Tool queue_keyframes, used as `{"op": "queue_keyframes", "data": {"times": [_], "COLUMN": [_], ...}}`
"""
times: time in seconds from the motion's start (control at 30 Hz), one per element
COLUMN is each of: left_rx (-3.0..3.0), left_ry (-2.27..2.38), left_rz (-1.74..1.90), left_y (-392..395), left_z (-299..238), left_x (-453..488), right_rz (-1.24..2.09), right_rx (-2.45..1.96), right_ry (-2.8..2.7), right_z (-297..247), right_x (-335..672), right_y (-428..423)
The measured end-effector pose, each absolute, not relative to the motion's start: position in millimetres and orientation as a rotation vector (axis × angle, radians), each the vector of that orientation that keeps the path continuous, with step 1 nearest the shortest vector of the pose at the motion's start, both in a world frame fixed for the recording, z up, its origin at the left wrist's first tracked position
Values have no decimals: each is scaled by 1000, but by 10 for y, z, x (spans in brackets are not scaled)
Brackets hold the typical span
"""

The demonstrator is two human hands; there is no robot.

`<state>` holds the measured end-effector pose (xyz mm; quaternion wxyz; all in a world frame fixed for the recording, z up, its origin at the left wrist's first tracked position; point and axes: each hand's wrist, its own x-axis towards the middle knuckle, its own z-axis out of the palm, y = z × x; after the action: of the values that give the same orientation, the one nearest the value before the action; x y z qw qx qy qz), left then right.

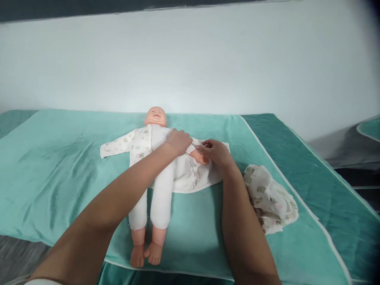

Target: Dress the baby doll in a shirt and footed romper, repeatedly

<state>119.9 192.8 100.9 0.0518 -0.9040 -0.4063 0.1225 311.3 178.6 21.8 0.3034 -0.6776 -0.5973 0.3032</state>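
A baby doll [157, 186] lies on its back on a teal mat [59, 166], head toward the wall. It wears a white printed baby top [139, 144], spread open beneath it. My left hand [179, 141] rests curled on the doll's chest and grips the garment's edge. My right hand [216, 152] is closed on the top's right sleeve, beside the doll's bare hand [203, 158]. The doll's left sleeve [115, 146] lies stretched out flat.
A crumpled printed garment [271, 198] lies on the mat to the right of my right forearm. A darker teal mat [326, 190] lies further right. A white wall rises behind. The mat's front edge is near the doll's feet.
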Motion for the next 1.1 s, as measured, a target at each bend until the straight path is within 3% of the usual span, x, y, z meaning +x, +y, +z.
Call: {"op": "queue_keyframes", "data": {"times": [0.13,0.27,0.4,0.73,1.1], "left_rx": [-2746,-2692,-2601,-2500,-2861], "left_ry": [-1258,-1385,-1503,-1713,-1852], "left_rz": [349,161,192,85,-610], "left_y": [2005,2033,2043,2038,2227], "left_z": [1048,1109,1176,958,1221], "left_x": [1125,1030,989,1204,793], "right_rz": [828,1097,1092,1173,1585], "right_rx": [-1818,-1486,-1201,-1133,-613], "right_ry": [-1664,-1104,-784,-1048,-1342], "right_z": [356,410,411,656,513], "right_x": [3086,3084,3145,2698,2329], "right_y": [1672,1626,1657,1301,1213]}}
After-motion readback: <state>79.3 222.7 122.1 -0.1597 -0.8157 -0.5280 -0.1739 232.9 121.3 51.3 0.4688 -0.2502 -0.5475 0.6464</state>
